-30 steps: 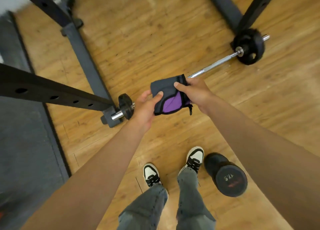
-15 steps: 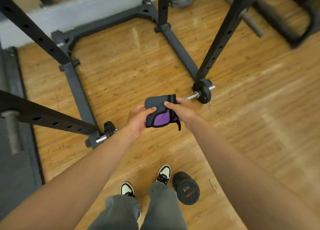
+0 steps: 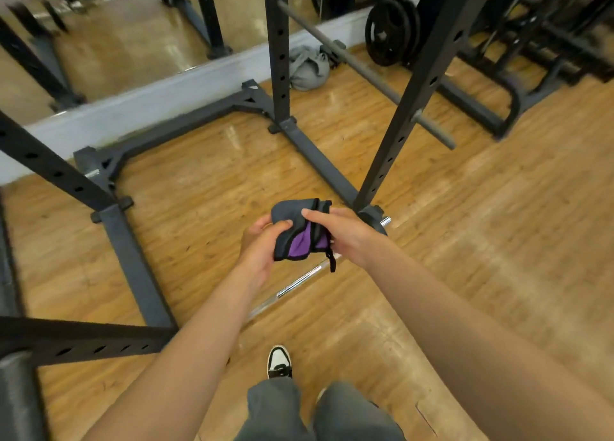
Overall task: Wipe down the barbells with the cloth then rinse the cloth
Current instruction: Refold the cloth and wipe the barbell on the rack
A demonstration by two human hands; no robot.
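Flooring (image 3: 481,241) of warm wood-look planks fills most of the view, and a dark steel power rack (image 3: 279,58) stands on it, its base rails framing a rectangle of floor and its drilled uprights rising out of view. Behind the rack a pale baseboard (image 3: 166,101) runs under a mirror. Black weight plates (image 3: 392,31) lean at the upper right, near a grey bar (image 3: 365,71) slanting across the rack's right side, and a crumpled grey bundle (image 3: 307,68) lies by the back upright.

Lower down, a chrome barbell (image 3: 292,286) lies on the floor beneath the person's forearms; its far end, with a small black plate (image 3: 373,219), pokes out just past the right hand, beside the front upright's foot.

Both hands are raised in front of the body, above the barbell and not touching it. The left hand (image 3: 260,244) grips the folded cloth (image 3: 292,227) (grey outside, purple inside, black trim) from the left, thumb on top. The right hand (image 3: 345,232) pinches its right edge, thumb laid across the fold. A black loop hangs from the cloth's lower right corner.

One white-and-black shoe (image 3: 279,361) shows below, above grey trouser legs.
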